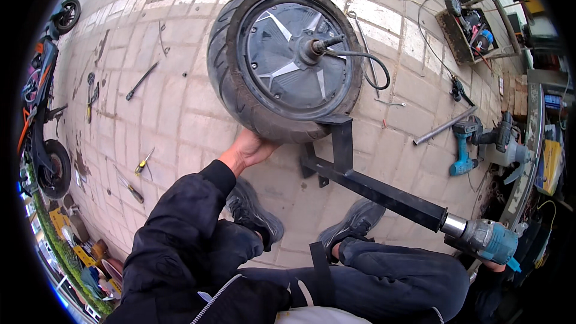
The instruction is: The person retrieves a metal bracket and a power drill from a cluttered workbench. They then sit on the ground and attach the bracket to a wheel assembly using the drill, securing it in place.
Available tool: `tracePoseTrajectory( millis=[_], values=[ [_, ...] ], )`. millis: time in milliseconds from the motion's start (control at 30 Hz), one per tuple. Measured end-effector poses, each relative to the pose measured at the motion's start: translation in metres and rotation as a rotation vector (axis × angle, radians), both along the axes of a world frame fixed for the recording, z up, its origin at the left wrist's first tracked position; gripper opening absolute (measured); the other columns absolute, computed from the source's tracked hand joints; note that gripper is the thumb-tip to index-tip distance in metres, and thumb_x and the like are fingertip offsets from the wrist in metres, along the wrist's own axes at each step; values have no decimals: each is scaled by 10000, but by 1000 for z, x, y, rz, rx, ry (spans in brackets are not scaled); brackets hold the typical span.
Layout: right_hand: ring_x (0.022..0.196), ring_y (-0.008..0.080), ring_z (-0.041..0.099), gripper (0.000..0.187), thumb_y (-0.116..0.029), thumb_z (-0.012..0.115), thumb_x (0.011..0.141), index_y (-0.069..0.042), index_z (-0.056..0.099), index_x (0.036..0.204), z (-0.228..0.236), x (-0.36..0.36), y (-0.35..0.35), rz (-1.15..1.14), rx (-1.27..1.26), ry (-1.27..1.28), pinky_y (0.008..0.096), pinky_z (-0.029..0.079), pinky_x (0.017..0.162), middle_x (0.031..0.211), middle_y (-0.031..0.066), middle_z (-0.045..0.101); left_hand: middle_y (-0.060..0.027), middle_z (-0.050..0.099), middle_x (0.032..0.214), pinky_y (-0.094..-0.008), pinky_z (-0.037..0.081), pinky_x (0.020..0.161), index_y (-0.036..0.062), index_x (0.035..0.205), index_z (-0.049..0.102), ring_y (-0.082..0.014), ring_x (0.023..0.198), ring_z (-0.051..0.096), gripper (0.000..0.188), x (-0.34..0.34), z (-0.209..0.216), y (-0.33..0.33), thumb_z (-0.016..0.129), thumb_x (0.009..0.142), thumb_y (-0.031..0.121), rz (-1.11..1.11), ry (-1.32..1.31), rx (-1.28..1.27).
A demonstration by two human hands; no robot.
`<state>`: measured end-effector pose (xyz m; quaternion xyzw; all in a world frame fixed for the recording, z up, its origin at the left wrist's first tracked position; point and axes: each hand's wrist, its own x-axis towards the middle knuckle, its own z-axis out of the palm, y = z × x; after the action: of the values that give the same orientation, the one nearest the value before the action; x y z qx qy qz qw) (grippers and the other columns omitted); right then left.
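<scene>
My left hand (251,147) grips the underside of the tyre of a hub-motor wheel (279,69), its fingers partly hidden beneath the rubber. The wheel is tilted, so its dark hub with silver star-shaped spokes, axle and black cable faces up. A black square-tube steel frame (384,195) touches the wheel's lower right edge with its forked end. At the frame's other end is the metal nose of a teal power tool (489,239). My right hand (494,266) is closed around that tool, mostly hidden behind it.
Screwdrivers (144,162), pliers (92,93) and a black rod (141,81) lie on the paving at left, near a parked scooter (45,108). At right are a metal pipe (444,126), a teal cordless drill (463,147) and a parts crate (480,30).
</scene>
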<state>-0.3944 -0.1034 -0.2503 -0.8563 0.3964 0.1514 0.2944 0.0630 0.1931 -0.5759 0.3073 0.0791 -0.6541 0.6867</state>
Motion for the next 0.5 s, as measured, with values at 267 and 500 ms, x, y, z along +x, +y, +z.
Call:
tracePoseTrajectory(
  millis=[267,500],
  values=[
    [1043,215,559,690,-20,841,540,-74,580,1177,4,-63,-30,-430,46,-152,370,472,905,1145,33,587,-104,453,1386,-433,360,1074,51,1355,419,-256,1253,453,417,1,27,-3,485,965,181,1,-172,117],
    [961,251,602,468,-75,765,697,-62,604,1136,120,80,-105,220,-207,92,367,481,855,1042,91,643,-193,470,1338,-451,449,1008,-19,1329,411,-318,1181,520,370,1,53,-26,399,987,120,64,-206,151]
  ],
)
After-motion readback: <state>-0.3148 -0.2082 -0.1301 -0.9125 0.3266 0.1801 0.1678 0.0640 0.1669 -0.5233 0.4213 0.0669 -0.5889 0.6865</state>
